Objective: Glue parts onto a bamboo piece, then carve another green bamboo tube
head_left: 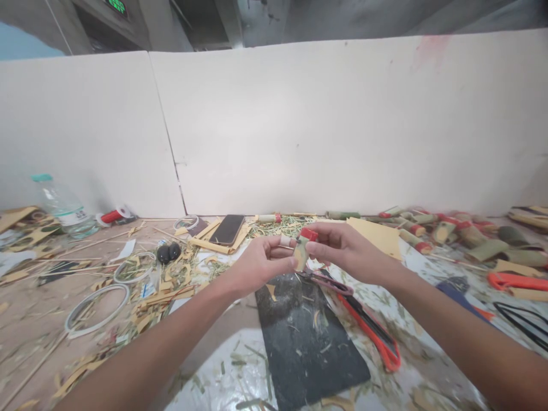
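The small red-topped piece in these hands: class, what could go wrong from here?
The red-topped piece might slip, since only the fingers of the left hand and right hand hold it up.

If dropped, it could be lost among the scattered trimmings.

A lowered hand might catch on the purple-handled scissors lying close by.

Looks like a craft workshop | shows in red cutter (pixel 387 351), scissors (pixel 331 283), black mat (pixel 308 348), heaped green tube pieces (pixel 488 251), shavings (pixel 240 362) strewn across worktop (pixel 43 314)
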### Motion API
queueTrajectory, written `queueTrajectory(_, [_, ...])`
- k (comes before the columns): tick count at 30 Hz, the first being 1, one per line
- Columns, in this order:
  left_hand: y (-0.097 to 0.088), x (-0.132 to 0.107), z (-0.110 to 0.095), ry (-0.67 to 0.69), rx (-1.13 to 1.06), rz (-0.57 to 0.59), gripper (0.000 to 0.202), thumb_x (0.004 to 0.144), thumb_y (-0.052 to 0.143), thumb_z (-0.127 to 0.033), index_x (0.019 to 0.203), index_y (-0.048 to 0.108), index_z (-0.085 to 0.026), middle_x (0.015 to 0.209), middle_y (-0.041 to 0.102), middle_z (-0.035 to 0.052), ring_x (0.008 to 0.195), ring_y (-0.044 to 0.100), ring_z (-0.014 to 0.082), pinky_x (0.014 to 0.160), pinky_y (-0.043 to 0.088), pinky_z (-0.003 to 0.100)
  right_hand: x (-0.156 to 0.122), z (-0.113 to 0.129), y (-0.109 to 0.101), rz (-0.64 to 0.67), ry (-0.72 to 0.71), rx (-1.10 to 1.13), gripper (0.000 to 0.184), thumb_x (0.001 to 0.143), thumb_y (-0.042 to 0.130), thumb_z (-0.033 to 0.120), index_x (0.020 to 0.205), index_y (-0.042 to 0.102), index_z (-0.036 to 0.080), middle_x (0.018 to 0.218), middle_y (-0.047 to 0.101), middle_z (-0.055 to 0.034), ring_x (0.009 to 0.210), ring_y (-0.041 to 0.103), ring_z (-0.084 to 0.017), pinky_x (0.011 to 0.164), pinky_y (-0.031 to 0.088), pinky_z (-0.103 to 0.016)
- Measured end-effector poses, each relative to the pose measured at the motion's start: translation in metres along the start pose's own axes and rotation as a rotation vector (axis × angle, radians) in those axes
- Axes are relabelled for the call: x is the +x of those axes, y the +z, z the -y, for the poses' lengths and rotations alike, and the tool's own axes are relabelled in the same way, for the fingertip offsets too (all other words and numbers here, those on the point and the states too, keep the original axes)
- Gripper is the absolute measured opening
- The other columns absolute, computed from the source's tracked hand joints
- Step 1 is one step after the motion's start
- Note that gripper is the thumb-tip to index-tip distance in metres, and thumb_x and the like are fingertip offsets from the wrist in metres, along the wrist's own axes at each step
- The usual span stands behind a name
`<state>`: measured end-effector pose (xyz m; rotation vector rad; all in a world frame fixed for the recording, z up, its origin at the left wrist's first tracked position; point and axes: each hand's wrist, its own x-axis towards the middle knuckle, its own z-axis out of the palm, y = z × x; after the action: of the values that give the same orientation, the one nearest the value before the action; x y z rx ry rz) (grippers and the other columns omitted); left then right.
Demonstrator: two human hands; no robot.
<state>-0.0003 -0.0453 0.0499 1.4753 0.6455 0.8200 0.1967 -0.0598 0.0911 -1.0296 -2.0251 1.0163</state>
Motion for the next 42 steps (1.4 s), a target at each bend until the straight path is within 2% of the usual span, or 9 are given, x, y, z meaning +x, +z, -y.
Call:
queueTrajectory(4, [0.0,0.001,0.003,-0.02,-0.061,0.015,0.039,0.076,0.071,-0.029,0.111,0.061,-0.013,0.101,0.068,0.0122,0.091,0.066,0.0212,0.087,0.05,0.038,-0.001,-0.001,0.0,-0.003,-0.005,-0.005,0.031,0.086,0.056,0.047,0.074,0.049,0.019,0.066,0.036,0.0042,0.058,0.035,-0.01,0.051,0.029,-0.024])
queueTrajectory(8, [0.001,0.001,0.005,-0.028,-0.125,0.011,0.032,0.076,0.071,-0.03,0.104,0.064,-0.015,0.099,0.067,0.0092,0.086,0.066,0.0185,0.085,0.051,0.037,-0.002,-0.001,0.001,-0.013,-0.022,-0.075,0.03,0.086,0.056,0.045,0.074,0.051,0.019,0.065,0.036,0.0042,0.058,0.035,-0.01,0.051,0.028,-0.024])
queueTrajectory(13, [0.001,0.0,0.005,-0.026,-0.113,-0.003,0.032,0.075,0.073,-0.031,0.101,0.064,-0.015,0.092,0.066,0.0066,0.084,0.065,0.0162,0.08,0.052,0.031,-0.002,0.0,0.001,-0.024,-0.028,-0.121,0.028,0.087,0.056,0.043,0.074,0.051,0.019,0.064,0.036,0.0044,0.057,0.035,-0.01,0.05,0.028,-0.024])
queueTrajectory(23, [0.002,0.001,0.003,-0.023,-0.107,0.012,0.028,0.076,0.072,-0.03,0.1,0.067,-0.017,0.091,0.066,0.0047,0.084,0.064,0.0151,0.079,0.052,0.029,-0.002,0.001,0.002,-0.03,-0.034,-0.13,0.027,0.088,0.053,0.04,0.072,0.05,0.019,0.064,0.037,0.0045,0.058,0.035,-0.01,0.051,0.029,-0.024])
queueTrajectory(29, [0.005,0.0,-0.002,-0.035,-0.103,0.001,0.034,0.076,0.071,-0.03,0.104,0.065,-0.013,0.087,0.068,0.0077,0.082,0.065,0.0157,0.079,0.051,0.029,-0.001,0.005,0.002,-0.035,-0.027,-0.147,0.027,0.087,0.054,0.036,0.068,0.044,0.02,0.063,0.033,0.0052,0.057,0.033,-0.01,0.05,0.027,-0.024])
queueTrajectory(33, [0.002,0.002,-0.001,-0.029,-0.129,0.014,0.036,0.076,0.072,-0.033,0.104,0.065,-0.012,0.096,0.068,0.0104,0.086,0.065,0.0178,0.081,0.05,0.031,0.001,0.005,0.0,-0.028,-0.015,-0.12,0.025,0.088,0.053,0.034,0.069,0.046,0.02,0.064,0.036,0.0049,0.058,0.035,-0.01,0.052,0.029,-0.024])
queueTrajectory(36, [0.001,0.006,0.001,-0.023,-0.15,0.008,0.037,0.074,0.074,-0.031,0.106,0.065,-0.013,0.101,0.069,0.0111,0.091,0.065,0.0196,0.084,0.05,0.032,0.002,-0.001,0.0,-0.081,0.034,-0.1,0.016,0.088,0.054,0.036,0.087,0.056,0.02,0.071,0.048,0.0024,0.064,0.045,-0.013,0.056,0.036,-0.025])
queueTrajectory(39, [0.002,0.008,0.001,-0.001,-0.141,-0.111,0.039,0.07,0.078,-0.026,0.105,0.065,-0.014,0.1,0.07,0.0096,0.092,0.066,0.019,0.084,0.05,0.03,0.004,-0.012,0.005,-0.145,0.065,0.03,0.036,0.085,0.06,0.036,0.116,0.05,0.024,0.083,0.057,0.0001,0.071,0.053,-0.015,0.062,0.042,-0.027])
queueTrajectory(42, [0.003,0.008,0.0,0.005,-0.101,-0.194,0.039,0.068,0.079,-0.026,0.103,0.066,-0.016,0.101,0.071,0.0085,0.093,0.066,0.02,0.084,0.051,0.03,0.007,-0.023,0.01,-0.127,0.08,0.199,0.039,0.082,0.064,0.036,0.114,0.046,0.024,0.083,0.058,0.001,0.071,0.055,-0.014,0.062,0.043,-0.026])
